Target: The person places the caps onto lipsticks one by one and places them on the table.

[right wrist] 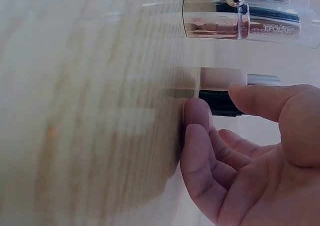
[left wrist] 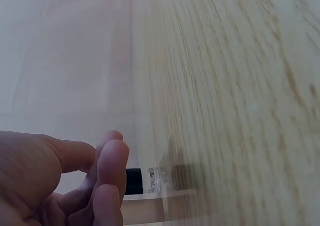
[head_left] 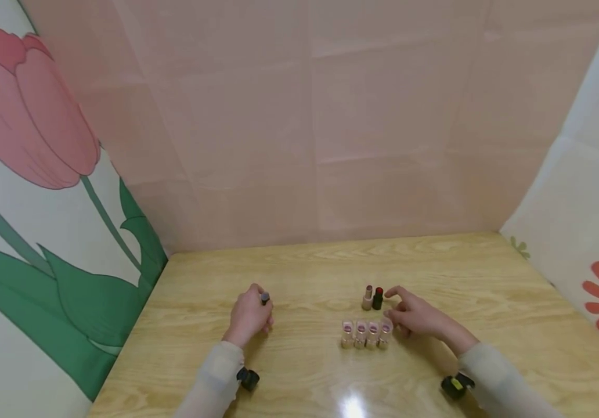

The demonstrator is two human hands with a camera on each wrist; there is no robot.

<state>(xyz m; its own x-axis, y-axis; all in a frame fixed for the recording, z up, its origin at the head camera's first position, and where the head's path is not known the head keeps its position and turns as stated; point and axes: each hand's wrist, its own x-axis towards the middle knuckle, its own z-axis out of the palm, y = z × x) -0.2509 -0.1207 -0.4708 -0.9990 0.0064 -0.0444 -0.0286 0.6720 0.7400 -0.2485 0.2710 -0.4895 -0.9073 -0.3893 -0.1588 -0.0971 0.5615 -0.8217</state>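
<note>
My left hand (head_left: 249, 313) has its fingers curled round a dark tube (head_left: 265, 298) with a grey top. In the left wrist view the tube's black body (left wrist: 134, 181) and clear, silvery end (left wrist: 154, 180) show beyond the fingers, near the tabletop. On the right, a black lipstick (head_left: 378, 301) with a red tip stands upright beside a pale pink lipstick (head_left: 367, 301) with a brownish tip. My right hand (head_left: 417, 319) is just right of the black lipstick, thumb and forefinger apart. In the right wrist view the fingers partly cover it; whether they touch is unclear.
Several clear lipsticks (head_left: 360, 335) with gold bases stand in a tight row nearer me, close to the right fingertips. Both hands work over a wood-grain table (head_left: 299, 371). A pink cloth (head_left: 310, 145) hangs behind, with flower-patterned cloths (head_left: 43, 145) at the sides.
</note>
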